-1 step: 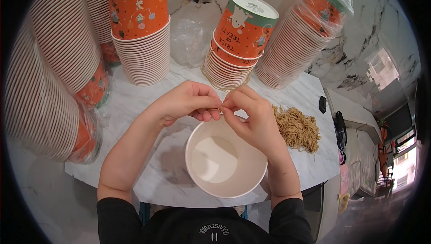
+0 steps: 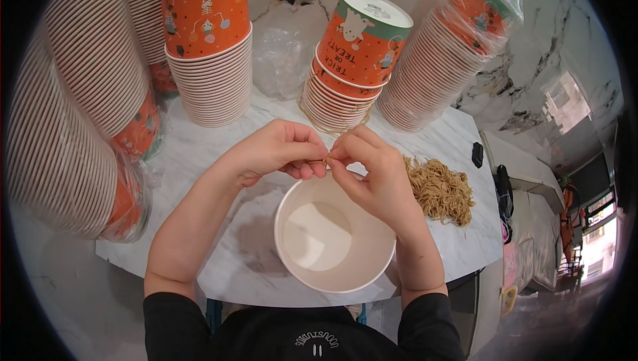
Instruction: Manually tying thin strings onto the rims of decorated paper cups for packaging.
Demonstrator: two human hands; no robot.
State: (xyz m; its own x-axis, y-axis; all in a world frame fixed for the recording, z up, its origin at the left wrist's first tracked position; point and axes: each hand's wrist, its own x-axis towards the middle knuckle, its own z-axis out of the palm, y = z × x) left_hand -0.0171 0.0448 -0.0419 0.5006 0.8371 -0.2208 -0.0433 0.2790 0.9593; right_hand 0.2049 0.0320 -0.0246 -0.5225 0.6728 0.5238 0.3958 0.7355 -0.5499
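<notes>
head view: on the marbled tabletop (image 2: 189, 162), cup stacks (image 2: 207, 89) stand beyond left hand (image 2: 282, 152) and right hand (image 2: 369, 165), an open white tub (image 2: 372, 248) beneath, a tan string heap (image 2: 442, 191) right of them; both hands pinch a thin strand (image 2: 323, 160).

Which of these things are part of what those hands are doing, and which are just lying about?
Seemingly in use:
left hand and right hand, pinching a thin strand
white tub below
tan string pile
stacked orange tubs, probably

Apparently lying about:
crumpled clear plastic
small black object
</notes>
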